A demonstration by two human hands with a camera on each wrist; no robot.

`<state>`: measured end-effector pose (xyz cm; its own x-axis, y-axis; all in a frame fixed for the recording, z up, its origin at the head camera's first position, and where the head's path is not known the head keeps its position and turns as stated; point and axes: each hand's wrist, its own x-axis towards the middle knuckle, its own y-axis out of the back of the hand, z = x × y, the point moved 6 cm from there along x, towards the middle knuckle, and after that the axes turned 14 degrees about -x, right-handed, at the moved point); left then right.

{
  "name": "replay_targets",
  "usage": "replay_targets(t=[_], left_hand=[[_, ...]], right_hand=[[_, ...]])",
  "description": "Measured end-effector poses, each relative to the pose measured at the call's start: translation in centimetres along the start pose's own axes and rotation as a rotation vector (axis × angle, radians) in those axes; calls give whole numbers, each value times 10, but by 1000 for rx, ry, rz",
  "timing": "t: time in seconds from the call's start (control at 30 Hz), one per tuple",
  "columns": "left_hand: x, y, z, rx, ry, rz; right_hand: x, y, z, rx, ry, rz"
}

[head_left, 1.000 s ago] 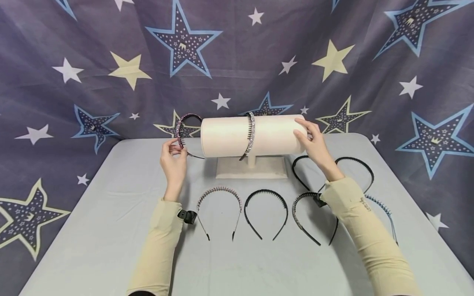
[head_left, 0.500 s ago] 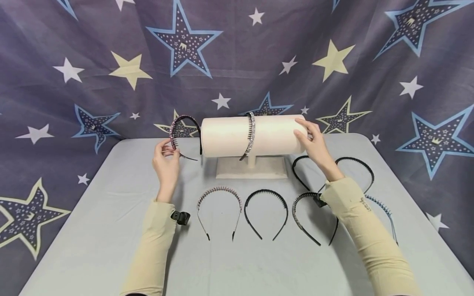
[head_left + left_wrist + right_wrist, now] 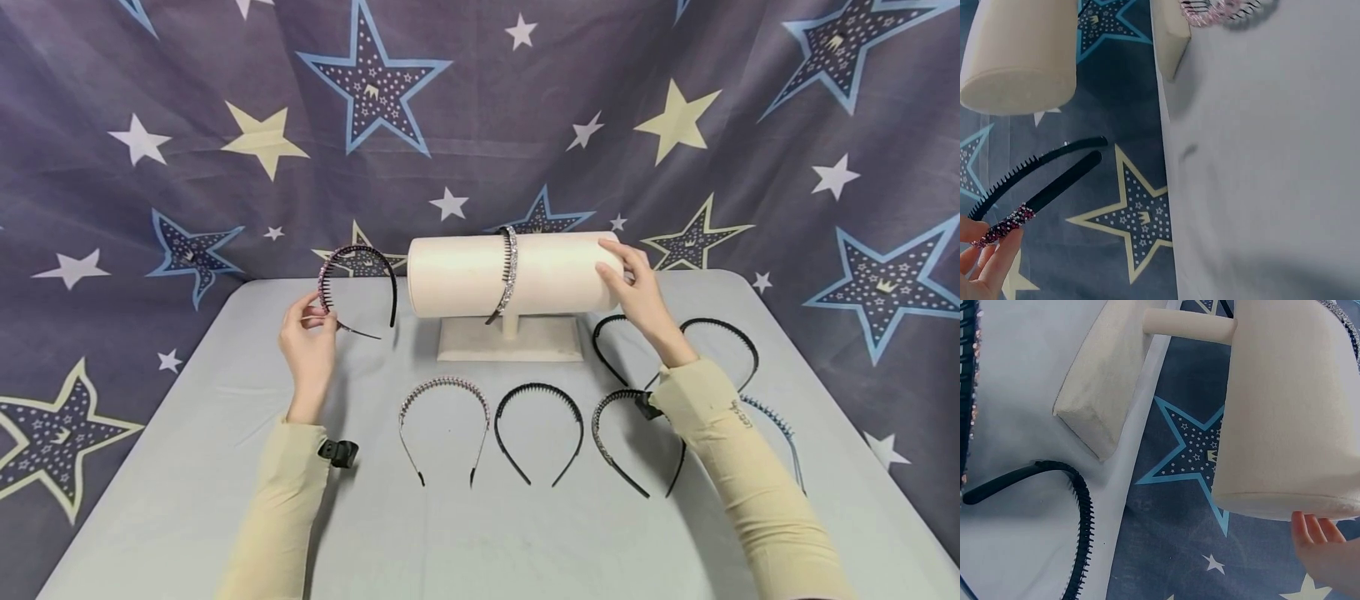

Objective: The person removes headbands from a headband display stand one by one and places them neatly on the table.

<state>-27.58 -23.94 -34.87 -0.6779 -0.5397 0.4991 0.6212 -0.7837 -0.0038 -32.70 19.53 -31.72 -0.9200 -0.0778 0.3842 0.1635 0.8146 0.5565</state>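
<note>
My left hand (image 3: 307,354) pinches a black toothed headband (image 3: 393,287) by its side with pink and silver glitter. In the left wrist view, the headband's glittered stretch (image 3: 1005,226) lies between thumb and fingers. It is off the table, apart from the left end of a cream display roll (image 3: 457,279). A silver rhinestone headband (image 3: 510,275) hangs around the roll's middle. At the roll's right end, my right hand (image 3: 637,287) rests thumb and fingers against it. The right wrist view shows those fingertips (image 3: 1315,528) at the end's rim.
The roll stands on a flat base (image 3: 510,346). In front lie a pink beaded headband (image 3: 444,383), a black headband (image 3: 538,387) and a glittered black headband (image 3: 600,421). More headbands, one blue (image 3: 780,425), lie near my right forearm. A star-patterned curtain (image 3: 480,108) hangs behind.
My left hand has moved left and slightly toward me with the headband, away from the roll's left end. The right hand and the silver headband on the roll have stayed put.
</note>
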Motion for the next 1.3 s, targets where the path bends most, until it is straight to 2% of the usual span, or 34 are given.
replay_targets(t=[0.2, 0.47, 0.73, 0.9, 1.1, 1.3], left_hand=[[1, 11, -1, 21, 13, -4], [2, 23, -9, 34, 57, -32], [6, 33, -17, -4, 146, -70], [13, 31, -24, 43, 188, -128], [20, 25, -34, 67, 274, -220], [26, 21, -43, 96, 289, -306]], right_hand=[[5, -3, 13, -6, 0, 3], [-5, 3, -13, -7, -2, 0], [-6, 3, -17, -6, -2, -11], [-7, 4, -18, -11, 14, -13], [-6, 2, -15, 7, -8, -24], [-6, 1, -13, 15, -17, -30]])
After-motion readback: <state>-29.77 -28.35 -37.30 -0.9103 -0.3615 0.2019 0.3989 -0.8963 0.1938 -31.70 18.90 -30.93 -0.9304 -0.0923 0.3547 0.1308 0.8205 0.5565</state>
